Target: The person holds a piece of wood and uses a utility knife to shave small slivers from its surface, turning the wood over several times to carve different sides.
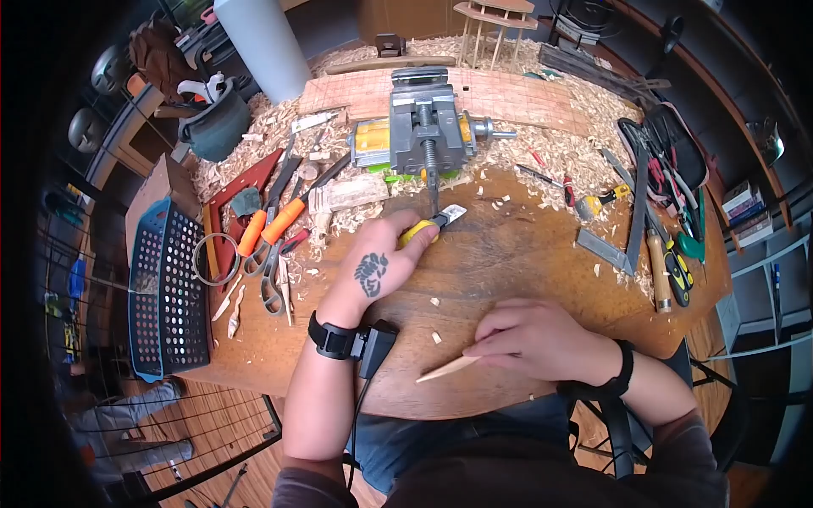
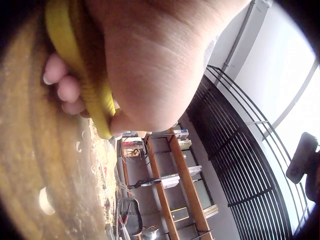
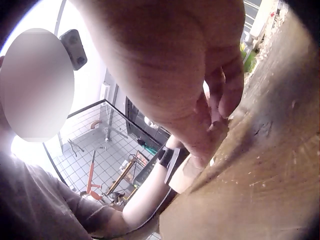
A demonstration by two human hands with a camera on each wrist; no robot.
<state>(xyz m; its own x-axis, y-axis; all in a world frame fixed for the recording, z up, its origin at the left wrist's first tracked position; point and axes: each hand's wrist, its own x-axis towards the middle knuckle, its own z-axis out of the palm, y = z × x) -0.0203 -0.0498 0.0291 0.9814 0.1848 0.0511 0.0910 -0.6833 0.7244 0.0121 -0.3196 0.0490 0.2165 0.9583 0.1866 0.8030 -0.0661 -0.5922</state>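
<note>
The left hand [image 1: 381, 258] grips a yellow-handled tool [image 1: 417, 231] with a short metal end, just in front of the grey vise [image 1: 428, 127]. In the left wrist view the fingers curl round its yellow handle [image 2: 75, 55]. Nearer the table's front edge, the right hand [image 1: 542, 343] pinches a thin, pale pointed wooden piece [image 1: 447, 369], its tip directed left and toward the body. The right wrist view shows the wooden piece [image 3: 186, 176] low over the tabletop, partly hidden by the right hand [image 3: 165, 65].
Wood shavings [image 1: 542, 152] cover the back of the table [image 1: 508, 254]. Orange-handled scissors [image 1: 269, 233], carved sticks and a blue basket [image 1: 169, 292] stand or lie at left. A metal square [image 1: 605, 250], a wooden-handled tool [image 1: 659, 271] and yellow-black scissors [image 1: 677, 271] lie at right.
</note>
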